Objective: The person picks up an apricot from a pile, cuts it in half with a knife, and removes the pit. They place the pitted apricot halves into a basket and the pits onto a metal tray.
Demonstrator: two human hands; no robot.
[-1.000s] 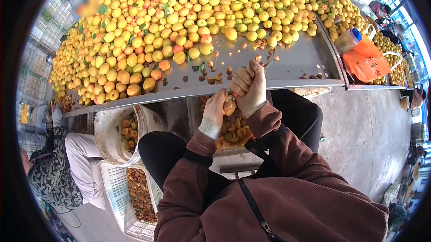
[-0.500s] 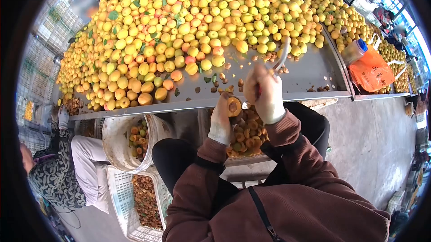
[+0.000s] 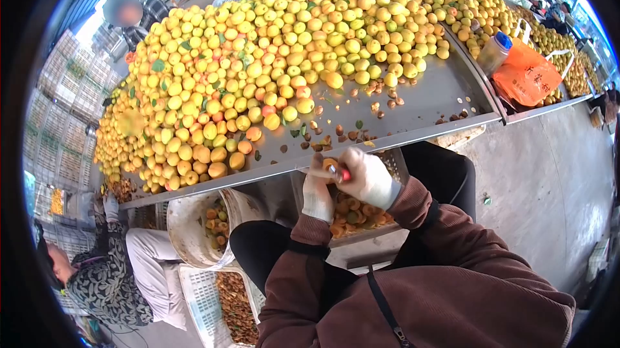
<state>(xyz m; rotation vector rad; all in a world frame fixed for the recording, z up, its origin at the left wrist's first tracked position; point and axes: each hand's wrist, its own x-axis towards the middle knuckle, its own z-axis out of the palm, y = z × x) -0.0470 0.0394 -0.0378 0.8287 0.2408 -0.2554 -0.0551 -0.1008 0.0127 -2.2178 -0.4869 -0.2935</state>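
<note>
The apricot (image 3: 330, 165), probably light, soft and easily bruised, sits just below the frame's centre, pinched by its sides in the gloved left hand (image 3: 318, 188), while the right hand (image 3: 367, 179) grips a red-handled tool (image 3: 345, 175) against it.

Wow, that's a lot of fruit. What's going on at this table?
A seated person in a brown jacket holds one apricot in the left hand and holds a red-handled tool to it with the right hand, just below the edge of a long metal table. The table carries a big pile of apricots, with loose pits scattered near its edge. Under the hands lies a heap of cut fruit, and a bucket stands to the left. Another person sits nearby.
</note>
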